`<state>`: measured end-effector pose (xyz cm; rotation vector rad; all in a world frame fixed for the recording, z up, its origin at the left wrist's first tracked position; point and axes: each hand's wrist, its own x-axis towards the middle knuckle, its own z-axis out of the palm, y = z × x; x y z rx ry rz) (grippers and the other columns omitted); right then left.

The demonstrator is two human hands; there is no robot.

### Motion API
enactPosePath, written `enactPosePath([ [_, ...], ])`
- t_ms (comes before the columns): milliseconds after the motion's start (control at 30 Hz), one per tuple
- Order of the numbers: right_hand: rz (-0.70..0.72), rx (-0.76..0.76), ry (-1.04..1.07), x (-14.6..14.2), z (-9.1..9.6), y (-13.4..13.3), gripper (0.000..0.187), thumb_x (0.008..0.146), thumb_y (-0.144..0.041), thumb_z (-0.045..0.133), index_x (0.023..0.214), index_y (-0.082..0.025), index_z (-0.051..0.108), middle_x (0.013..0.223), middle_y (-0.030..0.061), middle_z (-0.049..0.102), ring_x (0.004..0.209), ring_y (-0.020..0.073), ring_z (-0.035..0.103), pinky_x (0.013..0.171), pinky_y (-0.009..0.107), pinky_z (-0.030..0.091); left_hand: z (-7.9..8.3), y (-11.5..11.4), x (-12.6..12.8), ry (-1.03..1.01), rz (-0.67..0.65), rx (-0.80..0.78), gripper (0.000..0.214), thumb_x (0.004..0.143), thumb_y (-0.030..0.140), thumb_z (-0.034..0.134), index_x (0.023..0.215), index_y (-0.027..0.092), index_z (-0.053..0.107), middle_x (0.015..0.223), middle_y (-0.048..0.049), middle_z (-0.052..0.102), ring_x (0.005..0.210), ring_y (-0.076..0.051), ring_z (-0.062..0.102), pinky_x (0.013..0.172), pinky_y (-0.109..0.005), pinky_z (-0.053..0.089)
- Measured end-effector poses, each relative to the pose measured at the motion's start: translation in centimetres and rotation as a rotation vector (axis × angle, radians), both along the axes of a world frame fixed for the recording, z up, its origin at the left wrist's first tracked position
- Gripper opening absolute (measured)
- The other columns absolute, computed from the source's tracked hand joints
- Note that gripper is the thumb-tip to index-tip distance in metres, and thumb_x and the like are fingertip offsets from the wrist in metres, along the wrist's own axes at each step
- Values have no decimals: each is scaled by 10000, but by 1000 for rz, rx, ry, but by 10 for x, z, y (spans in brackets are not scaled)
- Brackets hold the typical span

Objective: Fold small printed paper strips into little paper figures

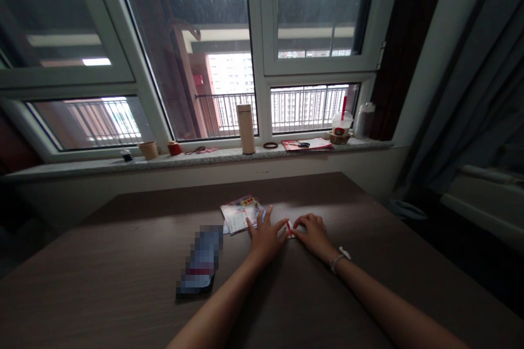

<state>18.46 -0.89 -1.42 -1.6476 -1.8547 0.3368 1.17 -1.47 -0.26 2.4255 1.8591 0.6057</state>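
A small folded piece of white and red paper (290,228) lies low over the brown table between my two hands. My left hand (266,237) meets its left edge with the thumb side. The other left fingers are spread out, reaching to the edge of a pile of printed paper sheets (237,215). At the paper's right edge, my right hand (314,234) has its fingers curled and pinching it. A bracelet (336,263) with a white piece circles the right wrist. Part of the small paper is hidden by the fingertips.
A blurred-out dark blue item (200,262) lies left of my left forearm on the table (102,262). Along the windowsill stand a paper cup (148,150), a red spool (174,148), a beige flask (246,130), scissors (303,145) on papers and a drink cup (341,122).
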Motion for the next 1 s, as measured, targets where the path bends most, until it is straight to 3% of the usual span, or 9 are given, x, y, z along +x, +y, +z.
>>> enactPosePath([
  [167,1,-16,11,-1,1,0,173,797,-394,633,855,-247,703,1009,58,598,1059,247,478,933,330,344,6,0,-2,-74,-61,-44,167,832,431,639,973,429,729,1514,37,336,1401,-320,220,1101,-682,29],
  [333,14,-40,13,3,1,2,164,771,-383,658,830,-241,714,1012,58,610,1060,246,483,932,326,343,7,0,-2,-105,-68,-63,142,822,423,655,935,434,739,1503,45,355,1382,-330,250,1092,-696,56],
  [633,26,-48,38,5,3,1,147,743,-358,678,830,-246,716,1019,44,601,1060,236,477,944,325,337,7,0,-2,-10,-17,-34,234,814,550,599,1029,517,685,1521,54,342,1403,-368,232,1068,-724,22],
  [1000,23,-46,19,4,4,0,160,750,-377,667,828,-246,713,1015,50,603,1061,240,483,943,325,345,9,-2,2,36,24,-22,388,805,593,559,1180,509,609,1542,45,308,1418,-372,198,1095,-670,-63],
])
